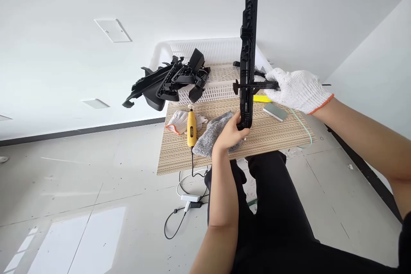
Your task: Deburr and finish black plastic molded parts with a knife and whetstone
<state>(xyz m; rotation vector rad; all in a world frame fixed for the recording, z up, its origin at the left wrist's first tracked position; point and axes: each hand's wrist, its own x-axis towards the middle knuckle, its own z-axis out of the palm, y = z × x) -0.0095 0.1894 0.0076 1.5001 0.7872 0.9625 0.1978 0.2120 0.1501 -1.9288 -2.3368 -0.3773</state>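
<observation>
A long black plastic part point(247, 51) stands upright above the table. My bare left hand point(230, 132) is closed around its lower end, over a grey cloth point(212, 135). In a white knit glove with an orange cuff, my right hand point(293, 90) grips a black caliper point(261, 85). The caliper lies across the lower half of the part, with its jaw end showing on the part's left side. Whether the jaws touch the part I cannot tell. The fingertips of my right hand are partly hidden.
A white plastic basket point(218, 43) at the back holds several black plastic parts point(173, 79). On the wood-patterned table point(176, 154) lie a yellow rotary tool point(192, 130) with a cord, another white glove point(177, 120), a grey-green block point(275, 111) and a yellow toothed strip point(261, 99).
</observation>
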